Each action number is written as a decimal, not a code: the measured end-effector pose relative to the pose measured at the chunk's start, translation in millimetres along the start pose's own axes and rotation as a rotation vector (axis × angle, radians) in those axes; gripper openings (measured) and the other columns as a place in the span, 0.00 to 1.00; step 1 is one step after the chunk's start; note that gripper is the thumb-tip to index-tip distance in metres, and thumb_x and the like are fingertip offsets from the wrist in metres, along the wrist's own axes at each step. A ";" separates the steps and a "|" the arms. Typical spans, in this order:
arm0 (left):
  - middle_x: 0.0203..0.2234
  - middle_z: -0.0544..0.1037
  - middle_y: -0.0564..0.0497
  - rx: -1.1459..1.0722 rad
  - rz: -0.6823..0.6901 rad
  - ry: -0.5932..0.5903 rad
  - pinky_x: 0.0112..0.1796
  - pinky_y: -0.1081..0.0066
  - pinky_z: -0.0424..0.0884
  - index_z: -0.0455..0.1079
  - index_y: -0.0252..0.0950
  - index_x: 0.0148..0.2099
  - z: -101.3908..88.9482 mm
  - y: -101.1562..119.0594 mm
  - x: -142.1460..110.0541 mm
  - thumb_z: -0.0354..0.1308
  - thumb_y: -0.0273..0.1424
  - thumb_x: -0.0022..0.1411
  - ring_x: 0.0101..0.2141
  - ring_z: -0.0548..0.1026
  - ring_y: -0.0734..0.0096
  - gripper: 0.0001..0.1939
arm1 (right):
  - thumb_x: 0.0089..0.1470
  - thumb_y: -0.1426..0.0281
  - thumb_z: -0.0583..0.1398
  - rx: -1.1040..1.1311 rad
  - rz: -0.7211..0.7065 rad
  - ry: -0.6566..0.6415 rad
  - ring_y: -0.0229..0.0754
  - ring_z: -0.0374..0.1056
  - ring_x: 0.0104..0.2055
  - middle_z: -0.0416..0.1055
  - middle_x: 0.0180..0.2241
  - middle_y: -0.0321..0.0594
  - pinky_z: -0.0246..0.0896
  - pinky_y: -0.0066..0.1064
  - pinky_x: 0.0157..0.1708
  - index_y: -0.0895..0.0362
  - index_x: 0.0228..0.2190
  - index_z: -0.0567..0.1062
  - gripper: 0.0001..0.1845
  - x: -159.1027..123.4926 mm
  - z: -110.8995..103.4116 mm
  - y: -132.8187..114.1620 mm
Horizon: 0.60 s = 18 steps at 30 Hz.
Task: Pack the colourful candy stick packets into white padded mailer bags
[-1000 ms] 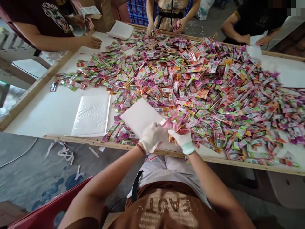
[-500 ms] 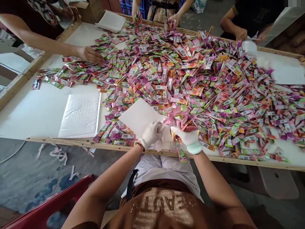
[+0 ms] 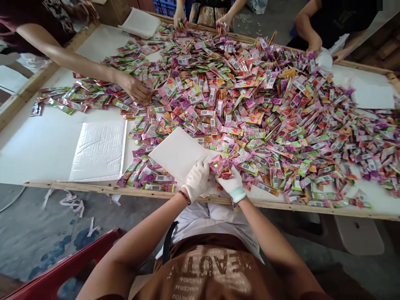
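My left hand (image 3: pixel 197 179), in a white glove, is closed on a thin, see-through plastic bag (image 3: pixel 204 159) beside the near right part of a flat white square stack (image 3: pixel 177 149). Just right of it, my right hand (image 3: pixel 231 183), also gloved, is closed around a bunch of small stick sachets (image 3: pixel 223 168) in pink, purple and orange wrappers. The bunch is held at the bag's right side; whether any sachet is inside the bag cannot be seen. Beyond both hands spreads a large heap of the same sachets (image 3: pixel 237 104).
A wooden rim (image 3: pixel 93 186) edges the white table (image 3: pixel 37 146). Left lies a wrinkled white stack (image 3: pixel 98 152); another white stack (image 3: pixel 140 23) lies far left, and white sheets (image 3: pixel 373 96) at right. A co-worker's hand (image 3: pixel 139 89) reaches into the heap; two other people work opposite.
My right hand has drawn its bunch of sachets slightly left, close to my left hand. The left co-worker's hand has moved from the table edge into the heap. The view has shifted slightly.
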<state>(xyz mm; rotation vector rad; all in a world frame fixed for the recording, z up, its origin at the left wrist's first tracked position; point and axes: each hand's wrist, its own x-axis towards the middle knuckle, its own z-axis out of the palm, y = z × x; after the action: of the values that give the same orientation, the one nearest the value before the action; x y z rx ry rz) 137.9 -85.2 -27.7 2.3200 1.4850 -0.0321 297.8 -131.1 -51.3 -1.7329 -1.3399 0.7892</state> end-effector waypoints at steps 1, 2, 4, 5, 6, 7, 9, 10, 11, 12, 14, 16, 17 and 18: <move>0.47 0.71 0.35 0.027 0.009 0.000 0.42 0.61 0.71 0.66 0.30 0.56 0.9 2.6 -1.7 0.61 0.38 0.60 0.46 0.74 0.50 0.26 | 0.42 0.67 0.65 -0.009 0.007 0.015 0.49 0.75 0.45 0.80 0.40 0.42 0.69 0.43 0.51 0.54 0.39 0.75 0.18 2.0 -1.2 2.2; 0.48 0.71 0.34 0.044 0.011 0.001 0.43 0.60 0.71 0.66 0.29 0.56 1.9 4.3 -2.6 0.59 0.37 0.61 0.46 0.74 0.50 0.24 | 0.41 0.66 0.65 -0.019 0.016 0.025 0.50 0.75 0.45 0.80 0.39 0.41 0.69 0.43 0.51 0.54 0.38 0.75 0.18 3.6 -1.9 3.4; 0.47 0.71 0.33 0.061 -0.012 -0.002 0.44 0.60 0.70 0.67 0.29 0.55 3.4 4.6 -1.9 0.55 0.33 0.65 0.47 0.74 0.50 0.19 | 0.40 0.65 0.66 -0.036 0.034 0.024 0.50 0.75 0.44 0.80 0.38 0.39 0.69 0.42 0.50 0.53 0.37 0.75 0.18 4.9 -1.7 3.9; 0.47 0.72 0.33 0.058 -0.025 -0.006 0.43 0.60 0.70 0.68 0.29 0.54 3.7 3.2 -0.4 0.53 0.32 0.66 0.47 0.74 0.51 0.17 | 0.41 0.65 0.66 -0.038 0.038 0.023 0.49 0.75 0.43 0.80 0.37 0.39 0.69 0.42 0.50 0.53 0.37 0.75 0.18 4.4 -1.0 3.6; 0.46 0.73 0.34 0.040 -0.040 -0.007 0.42 0.61 0.70 0.69 0.29 0.53 3.7 0.9 1.8 0.52 0.31 0.66 0.46 0.74 0.52 0.16 | 0.41 0.65 0.65 -0.038 0.030 0.027 0.49 0.75 0.42 0.79 0.37 0.39 0.69 0.41 0.49 0.53 0.38 0.75 0.18 3.4 0.0 3.2; 0.44 0.74 0.35 -0.001 -0.059 0.002 0.42 0.62 0.70 0.70 0.30 0.52 3.3 -2.2 4.2 0.52 0.30 0.66 0.45 0.75 0.53 0.15 | 0.42 0.65 0.64 -0.047 0.006 0.038 0.48 0.75 0.42 0.79 0.38 0.40 0.69 0.40 0.49 0.53 0.39 0.74 0.18 1.9 1.1 2.7; 0.42 0.76 0.38 -0.170 -0.088 0.061 0.41 0.65 0.70 0.73 0.31 0.46 1.8 -10.7 8.7 0.54 0.30 0.65 0.42 0.76 0.57 0.11 | 0.44 0.65 0.63 -0.130 -0.093 0.054 0.50 0.73 0.46 0.78 0.41 0.44 0.68 0.40 0.51 0.55 0.41 0.74 0.19 -1.2 2.9 0.4; 0.40 0.77 0.40 -0.265 -0.105 0.103 0.41 0.66 0.70 0.74 0.32 0.43 0.8 -15.6 10.3 0.54 0.30 0.64 0.40 0.76 0.59 0.09 | 0.45 0.66 0.62 -0.205 -0.162 0.039 0.51 0.72 0.49 0.77 0.43 0.46 0.67 0.40 0.52 0.55 0.41 0.74 0.19 -2.2 3.2 -1.8; 0.37 0.78 0.42 -0.346 -0.121 0.140 0.40 0.68 0.69 0.74 0.33 0.41 -0.4 -20.6 11.0 0.53 0.28 0.64 0.38 0.76 0.62 0.09 | 0.45 0.65 0.63 -0.294 -0.232 -0.005 0.52 0.70 0.51 0.76 0.45 0.48 0.65 0.41 0.53 0.56 0.42 0.74 0.19 -2.4 3.2 -4.8; 0.34 0.79 0.44 -0.407 -0.132 0.165 0.39 0.69 0.69 0.74 0.33 0.39 -1.7 -25.5 10.8 0.51 0.27 0.64 0.36 0.76 0.64 0.09 | 0.46 0.65 0.63 -0.388 -0.293 -0.076 0.54 0.69 0.52 0.75 0.46 0.49 0.64 0.41 0.54 0.57 0.44 0.75 0.21 -1.7 2.6 -8.9; 0.31 0.79 0.47 -0.468 -0.136 0.208 0.37 0.71 0.69 0.74 0.34 0.38 -4.3 -33.3 7.6 0.48 0.25 0.63 0.33 0.75 0.67 0.12 | 0.46 0.63 0.64 -0.555 -0.365 -0.261 0.54 0.70 0.50 0.73 0.48 0.51 0.65 0.41 0.51 0.58 0.48 0.74 0.26 3.2 0.5 -20.2; 0.31 0.78 0.47 -0.481 -0.106 0.289 0.36 0.71 0.68 0.74 0.34 0.36 -6.4 -37.6 2.1 0.49 0.25 0.62 0.33 0.75 0.67 0.11 | 0.46 0.60 0.65 -0.676 -0.366 -0.417 0.52 0.71 0.45 0.73 0.47 0.49 0.66 0.39 0.46 0.58 0.49 0.74 0.29 11.8 -2.4 -34.6; 0.31 0.78 0.47 -0.479 -0.082 0.343 0.37 0.70 0.68 0.73 0.35 0.35 -7.3 -38.3 -0.6 0.50 0.26 0.62 0.34 0.75 0.66 0.10 | 0.46 0.58 0.66 -0.726 -0.350 -0.468 0.51 0.71 0.44 0.73 0.45 0.47 0.65 0.38 0.44 0.57 0.48 0.74 0.28 16.5 -3.6 -42.5; 0.32 0.78 0.46 -0.471 -0.063 0.396 0.38 0.70 0.68 0.73 0.36 0.34 -7.9 -38.3 -3.0 0.51 0.27 0.62 0.35 0.75 0.65 0.09 | 0.47 0.56 0.66 -0.772 -0.338 -0.512 0.50 0.71 0.43 0.74 0.44 0.46 0.65 0.37 0.43 0.56 0.46 0.75 0.26 20.7 -4.6 -50.4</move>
<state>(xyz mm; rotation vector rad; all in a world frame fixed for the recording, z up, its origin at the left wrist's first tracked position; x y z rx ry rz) 101.4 -71.1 -31.4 1.9627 1.5342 0.7183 282.8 -105.5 -5.4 -1.8246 -2.4545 0.5669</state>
